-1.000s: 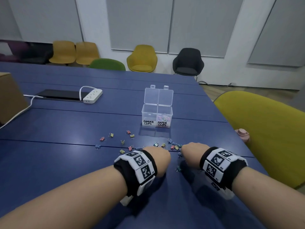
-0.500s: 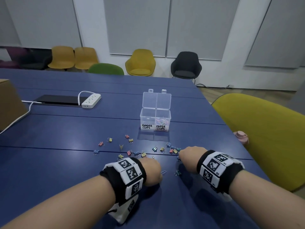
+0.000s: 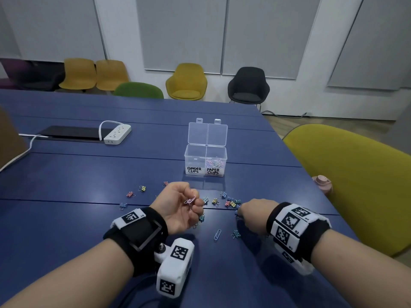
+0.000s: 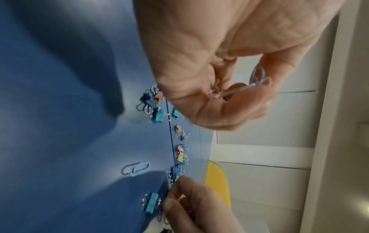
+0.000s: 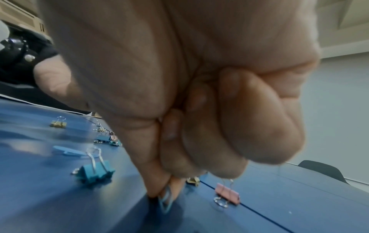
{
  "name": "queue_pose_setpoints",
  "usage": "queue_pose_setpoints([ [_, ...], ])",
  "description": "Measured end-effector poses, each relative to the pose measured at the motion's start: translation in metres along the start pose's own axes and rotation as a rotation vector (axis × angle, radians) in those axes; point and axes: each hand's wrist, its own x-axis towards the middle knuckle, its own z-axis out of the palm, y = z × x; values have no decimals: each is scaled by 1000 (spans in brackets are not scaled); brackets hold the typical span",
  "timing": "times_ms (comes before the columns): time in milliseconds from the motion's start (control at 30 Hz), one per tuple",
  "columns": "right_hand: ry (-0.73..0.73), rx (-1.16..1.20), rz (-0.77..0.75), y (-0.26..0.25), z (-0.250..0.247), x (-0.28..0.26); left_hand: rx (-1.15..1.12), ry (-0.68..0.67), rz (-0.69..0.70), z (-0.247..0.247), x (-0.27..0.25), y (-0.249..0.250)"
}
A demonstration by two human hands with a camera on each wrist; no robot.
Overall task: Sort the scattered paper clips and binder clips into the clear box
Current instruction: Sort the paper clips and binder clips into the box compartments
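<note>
Head view: left hand [image 3: 178, 207] raised, pinching paper clips [image 3: 189, 200]; right hand [image 5: 179, 110] nipping a blue paper clip [image 5: 165, 201] off the table [image 3: 66, 218]. Clear box [image 3: 205, 160] open beyond; advised: lift cleanly, drop right compartment, avoiding binder clips [image 3: 231, 203].

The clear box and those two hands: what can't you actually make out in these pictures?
- Head view: the BINDER CLIPS half of the clear box looks empty, but clear plastic and small size leave it unsure.
- Left hand: how many paper clips it pinches; curled fingers hide them in the left wrist view.
- Right hand: its fingertips face away in the head view; the right wrist view shows a blurred blue paper clip.
</note>
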Motion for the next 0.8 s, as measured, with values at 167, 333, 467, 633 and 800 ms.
queue_pose_setpoints([
  [167, -2, 15, 20, -3, 0, -1, 200, 89, -25, 4, 7, -4],
  [333, -9, 14, 6, -3, -1, -2, 503, 152, -170, 15, 11, -6],
  [467, 0, 165, -42, 6, -9, -2, 1437, 223, -107, 32, 14, -17],
  [633, 78, 715, -32, 20, -11, -1, 2100, 164, -28, 51, 19, -29],
  [800, -51, 1242, -20, 34, -10, 6, 1735, 149, -144, 49, 29, -14],
])
